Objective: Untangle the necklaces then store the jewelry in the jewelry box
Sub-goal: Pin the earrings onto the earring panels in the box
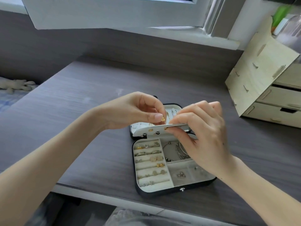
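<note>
A black jewelry box [156,192] lies open on the grey desk. Its pale tray holds rings in padded rows at the left, bangles [176,150] at the upper right and small earrings [180,175] at the lower right. My right hand [205,136] pinches the white inner flap [156,128] of the lid and holds it raised over the lid's pocket. My left hand [138,111] pinches a small gold piece [162,119] just above that flap. More gold and silver jewelry [171,114] shows behind the flap, partly hidden by my fingers.
A pale wooden drawer organizer [267,88] stands at the right on the desk [81,111]. A window sill and frame [179,30] run along the back. The desk's front edge is just below the box. A soft toy [14,84] lies on a bed at far left.
</note>
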The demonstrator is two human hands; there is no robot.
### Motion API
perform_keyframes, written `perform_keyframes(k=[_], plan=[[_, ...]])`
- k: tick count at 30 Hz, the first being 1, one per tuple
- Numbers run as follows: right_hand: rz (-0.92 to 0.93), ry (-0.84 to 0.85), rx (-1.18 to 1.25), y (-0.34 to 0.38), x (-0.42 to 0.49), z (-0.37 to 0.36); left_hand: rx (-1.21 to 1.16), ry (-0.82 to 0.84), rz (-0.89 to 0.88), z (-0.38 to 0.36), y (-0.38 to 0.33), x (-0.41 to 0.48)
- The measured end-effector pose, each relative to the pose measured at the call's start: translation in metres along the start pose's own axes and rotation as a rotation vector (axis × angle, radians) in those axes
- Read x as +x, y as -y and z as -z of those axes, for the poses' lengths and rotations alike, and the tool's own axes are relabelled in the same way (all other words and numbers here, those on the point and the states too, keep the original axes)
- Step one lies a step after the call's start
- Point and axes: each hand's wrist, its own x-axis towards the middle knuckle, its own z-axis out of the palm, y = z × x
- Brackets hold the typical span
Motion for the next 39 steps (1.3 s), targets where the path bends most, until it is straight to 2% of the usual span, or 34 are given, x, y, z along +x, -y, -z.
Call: perform_keyframes(k=[11, 18, 23, 32, 39], plan=[[-0.019, -0.001, -0.009, 0.000, 0.001, 0.000, 0.045, 0.029, -0.024, -0.001, -0.007, 0.002], [-0.039, 0.012, -0.008, 0.001, 0.001, 0.001, 0.318, 0.035, -0.072, 0.002, -0.022, 0.003], [-0.038, -0.006, -0.016, 0.001, 0.001, -0.001, 0.531, 0.092, -0.022, 0.005, -0.033, 0.011], [-0.041, -0.023, 0.002, -0.002, 0.007, -0.004, 0.338, 0.084, 0.089, 0.008, -0.035, 0.011], [-0.041, -0.017, 0.010, -0.002, 0.006, -0.003, 0.350, 0.096, 0.128, 0.004, -0.033, 0.009]])
